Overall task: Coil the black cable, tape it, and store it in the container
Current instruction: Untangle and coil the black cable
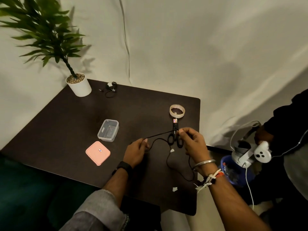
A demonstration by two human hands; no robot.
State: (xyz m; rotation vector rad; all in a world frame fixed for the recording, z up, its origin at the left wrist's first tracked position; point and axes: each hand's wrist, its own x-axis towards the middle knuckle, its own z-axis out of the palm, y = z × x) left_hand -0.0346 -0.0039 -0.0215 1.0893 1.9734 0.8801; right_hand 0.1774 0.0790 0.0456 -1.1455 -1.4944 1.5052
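A thin black cable (168, 160) is stretched taut between my two hands above the dark table (66, 124), and its slack loops down onto the tabletop near the front edge. My left hand (135, 153) pinches one part of it. My right hand (193, 141) pinches the other part, up near the scissors (175, 139). A clear plastic container (108, 130) stands open left of my hands, with its pink lid (98, 153) lying flat beside it. The tape roll (177, 111) lies beyond the scissors.
A white potted plant (79, 86) stands at the table's far left corner, with a second coiled black cable (110, 89) beside it. Small white tape scraps (175, 189) lie near the front edge. At the right, another person (290, 139) holds a white headset and controller above a blue bin (233, 170).
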